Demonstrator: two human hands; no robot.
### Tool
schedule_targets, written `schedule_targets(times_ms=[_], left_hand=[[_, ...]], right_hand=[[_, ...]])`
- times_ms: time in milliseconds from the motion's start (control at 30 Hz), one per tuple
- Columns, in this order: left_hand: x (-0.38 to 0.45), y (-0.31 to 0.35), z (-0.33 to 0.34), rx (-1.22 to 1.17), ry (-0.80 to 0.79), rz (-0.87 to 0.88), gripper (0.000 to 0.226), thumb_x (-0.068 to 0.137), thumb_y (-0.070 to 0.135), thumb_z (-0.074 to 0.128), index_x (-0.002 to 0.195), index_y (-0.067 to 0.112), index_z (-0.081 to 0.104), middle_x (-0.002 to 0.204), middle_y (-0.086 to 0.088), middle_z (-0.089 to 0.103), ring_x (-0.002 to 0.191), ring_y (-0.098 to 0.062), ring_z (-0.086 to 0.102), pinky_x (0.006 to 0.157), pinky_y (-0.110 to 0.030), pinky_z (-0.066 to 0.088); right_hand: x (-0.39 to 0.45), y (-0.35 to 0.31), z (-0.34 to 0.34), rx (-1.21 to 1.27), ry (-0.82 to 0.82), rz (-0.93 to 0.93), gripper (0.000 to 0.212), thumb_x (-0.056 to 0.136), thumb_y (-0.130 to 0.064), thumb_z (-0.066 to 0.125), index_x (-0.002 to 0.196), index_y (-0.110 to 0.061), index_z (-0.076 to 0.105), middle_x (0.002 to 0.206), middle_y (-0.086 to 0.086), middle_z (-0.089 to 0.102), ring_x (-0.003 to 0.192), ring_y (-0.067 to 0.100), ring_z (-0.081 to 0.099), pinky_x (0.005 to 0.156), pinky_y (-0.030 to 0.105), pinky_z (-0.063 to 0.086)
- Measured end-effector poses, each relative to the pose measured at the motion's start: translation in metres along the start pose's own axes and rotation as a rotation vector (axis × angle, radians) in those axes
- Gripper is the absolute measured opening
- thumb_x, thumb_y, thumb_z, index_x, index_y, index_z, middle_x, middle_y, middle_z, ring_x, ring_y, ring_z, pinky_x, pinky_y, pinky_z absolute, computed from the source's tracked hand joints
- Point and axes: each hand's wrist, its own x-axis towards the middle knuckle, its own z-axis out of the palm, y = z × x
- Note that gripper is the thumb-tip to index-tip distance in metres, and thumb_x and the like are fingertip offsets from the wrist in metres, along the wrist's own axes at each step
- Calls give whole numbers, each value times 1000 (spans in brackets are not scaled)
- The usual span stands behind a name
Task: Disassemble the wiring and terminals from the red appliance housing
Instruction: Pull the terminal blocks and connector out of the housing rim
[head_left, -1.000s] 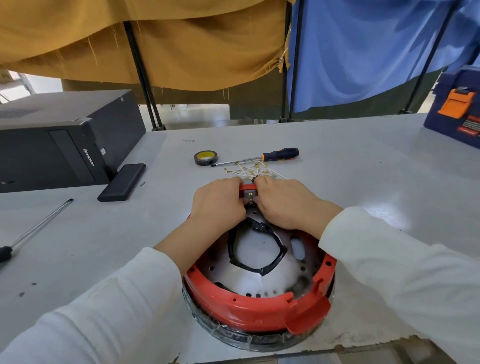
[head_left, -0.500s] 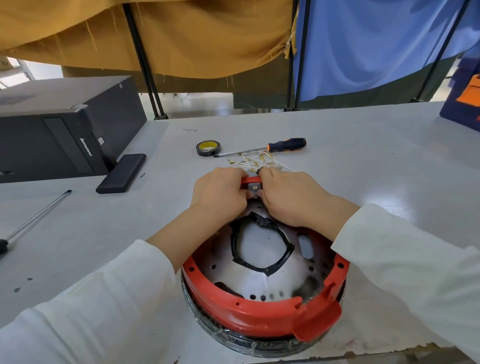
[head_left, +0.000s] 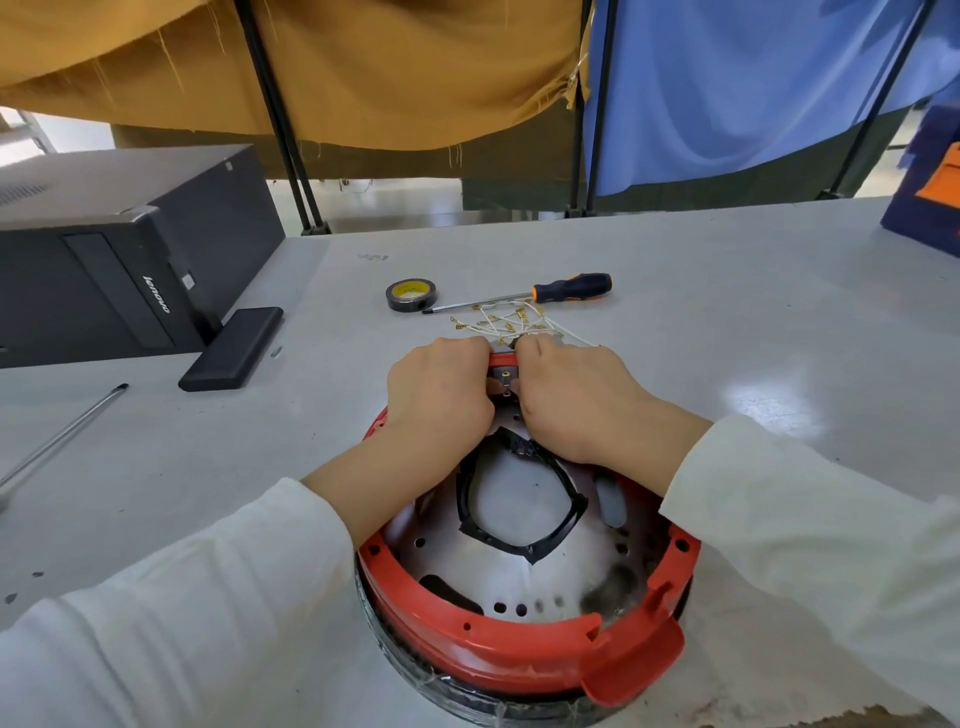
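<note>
The red housing (head_left: 519, 639) is sitting near the front edge of the tabletop (head_left: 727, 322). The left hand (head_left: 439, 397) and right hand (head_left: 576, 402) are curling their fingers over its far rim, seemingly pinching a small terminal block (head_left: 505, 375) between them. A pile of white wires (head_left: 511, 323) is lying just behind the hands, toward the back edge.

Just under the fingers (head_left: 470, 345), the round red housing (head_left: 519, 649) looks like smooth, slightly glossy plastic around a dull perforated metal plate (head_left: 519, 577). Beyond the fingertips, thin white wires (head_left: 498, 322) carry shiny brass-coloured terminals on a matt grey tabletop (head_left: 727, 312).
</note>
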Motion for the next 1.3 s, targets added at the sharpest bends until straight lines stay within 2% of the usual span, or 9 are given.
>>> schedule_targets(times_ms=[200, 400, 567, 933, 1300], left_hand=[[-4, -3, -5, -62, -23, 27, 18, 85, 19, 50, 99, 22, 60, 98, -5, 65, 88, -29, 59, 62, -30, 33], [-6, -5, -8, -120, -39, 4, 12, 87, 22, 52, 95, 19, 61, 95, -8, 65, 87, -29, 58, 62, -30, 32], [-6, -1, -4, -4, -4, -2, 14, 88, 17, 50, 100, 16, 57, 102, -10, 63, 92, -31, 58, 63, -32, 32], [-6, 4, -4, 132, -16, -8, 18, 84, 14, 53, 101, 17, 57, 100, -8, 63, 91, -30, 59, 60, -31, 31], [-7, 5, -5, 110, -21, -6, 22, 84, 15, 56, 105, 18, 55, 105, -6, 62, 95, -29, 59, 63, -31, 32]], right_hand=[[-3, 6, -1, 42, -11, -37, 25, 98, -24, 40, 117, -8, 40, 117, 10, 54, 98, 29, 58, 63, 34, 30], [-4, 8, -2, 76, -6, -68, 24, 99, -28, 38, 115, -9, 41, 117, 10, 55, 98, 30, 58, 63, 34, 29], [-3, 7, 0, 48, 8, -61, 26, 98, -28, 41, 115, -9, 41, 116, 10, 56, 97, 29, 58, 63, 33, 28], [-2, 1, -3, -43, -22, -72, 34, 97, -30, 45, 120, -5, 38, 118, 11, 52, 97, 28, 58, 61, 33, 29], [-2, 2, -3, -35, -11, -48, 29, 96, -26, 45, 117, -6, 39, 116, 11, 54, 96, 29, 59, 60, 33, 27]])
